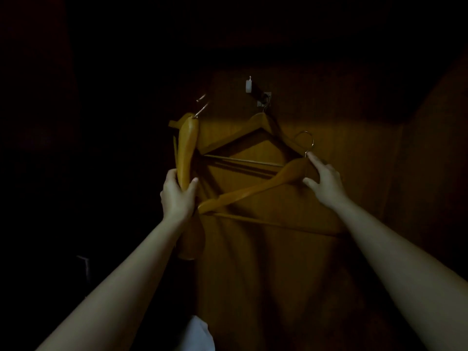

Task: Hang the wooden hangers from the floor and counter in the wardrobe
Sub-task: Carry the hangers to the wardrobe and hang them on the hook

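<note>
- Head view looks into a dim wardrobe [417, 173], where only the wooden back panel [329, 117] catches light and the left side is black.
- Left hand [177, 196] is clenched around an edge-on hanger [188, 148], with the fingers wrapped on the far side and the thumb pressed on the near side.
- This hanger stands almost upright in front of the panel's left edge, and its metal hook [202, 108] points up and to the right.
- A second glint of metal sits just above that hook and more wood shows below the fist, so I cannot tell whether the hand holds one hanger or more.
- Right hand [325, 183] pinches a tilted hanger [253, 191] at its neck, with the index finger at the base of the ring-shaped hook [307, 140] and the thumb under the shoulder.
- The tilted hanger slopes down to the left, and its low end lies close to the left wrist.
- Its crossbar runs below toward the right forearm.
- A hung hanger [255, 129] is up against the back panel, behind and above the tilted one.
- Its hook reaches up to a short dark rod with a white fitting [249, 85] at the near end.
- Both bare forearms stretch up from the bottom corners.
- A piece of white cloth [200, 333] shows at the bottom edge between them.
</note>
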The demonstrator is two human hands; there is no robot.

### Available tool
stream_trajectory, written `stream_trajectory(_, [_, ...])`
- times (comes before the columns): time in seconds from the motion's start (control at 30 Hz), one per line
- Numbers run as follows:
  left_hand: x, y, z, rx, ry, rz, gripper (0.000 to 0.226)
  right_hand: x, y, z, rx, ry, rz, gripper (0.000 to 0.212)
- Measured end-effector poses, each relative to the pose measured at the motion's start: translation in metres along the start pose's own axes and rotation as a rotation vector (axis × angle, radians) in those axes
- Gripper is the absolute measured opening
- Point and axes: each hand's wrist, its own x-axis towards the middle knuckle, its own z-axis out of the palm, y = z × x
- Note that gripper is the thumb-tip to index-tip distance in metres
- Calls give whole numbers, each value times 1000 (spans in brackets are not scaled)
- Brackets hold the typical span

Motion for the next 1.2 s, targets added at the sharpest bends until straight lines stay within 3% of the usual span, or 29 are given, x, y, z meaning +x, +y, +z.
stream_trajectory(0.33, [30, 11, 40, -86, 106, 58, 37, 58, -12, -4, -76, 143, 97, 67])
stream_trajectory(0.6, [82, 7, 89, -176, -59, 170, 50, 107, -27, 14, -143, 191, 127, 67])
stream_trajectory(0.97, [140, -21, 144, -138, -50, 267, 75, 164, -39, 28, -256, 238, 121, 68])
stream_trajectory(1.2, [148, -15, 167, -6, 39, 278, 68, 179, -51, 41, -257, 253, 106, 68])
